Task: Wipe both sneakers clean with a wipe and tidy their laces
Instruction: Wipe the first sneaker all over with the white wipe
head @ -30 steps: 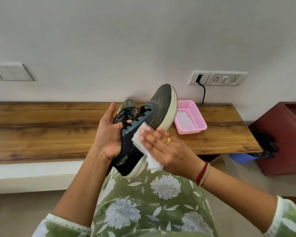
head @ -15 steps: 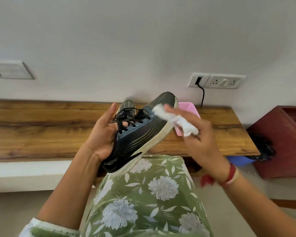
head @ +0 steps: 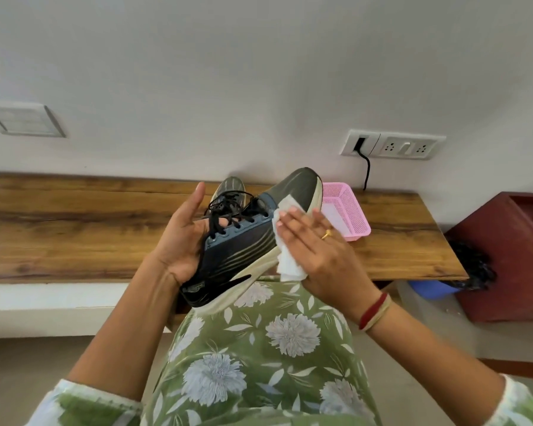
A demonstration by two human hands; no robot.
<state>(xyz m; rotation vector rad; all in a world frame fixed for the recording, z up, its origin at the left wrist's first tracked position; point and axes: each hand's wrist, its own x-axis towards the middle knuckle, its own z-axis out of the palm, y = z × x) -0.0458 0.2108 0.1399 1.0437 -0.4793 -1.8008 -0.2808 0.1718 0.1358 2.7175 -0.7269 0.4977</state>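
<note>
While the left hand (head: pixel 185 238) grips a sneaker (head: pixel 243 253) over the counter's (head: pixel 74 229) front edge, the right hand's (head: pixel 317 256) straight fingers (head: pixel 293 219) press the wipe (head: pixel 286 259) against its side. The second sneaker (head: pixel 230 187) stands behind on the counter, near a pink basket (head: pixel 348 216).

On my feed, the near sneaker (head: pixel 243 247) hangs tilted over the lap (head: pixel 259 348), toe up and away, in front of the tabletop (head: pixel 74 229). The left grip (head: pixel 182 238) holds it from its left side. The right grip (head: pixel 323 256) lies flat against its right side, with the wipe (head: pixel 290 265) between palm and shoe. Behind it the second sneaker (head: pixel 230 187) stands on the tabletop, with a basket (head: pixel 356 216) to its right. A wall socket (head: pixel 393 145) sits above the basket, its cord (head: pixel 366 170) dropping to the tabletop's back edge. A cabinet (head: pixel 511 256) stands right of the tabletop, with a bin (head: pixel 434 290) on the floor just beside it.
</note>
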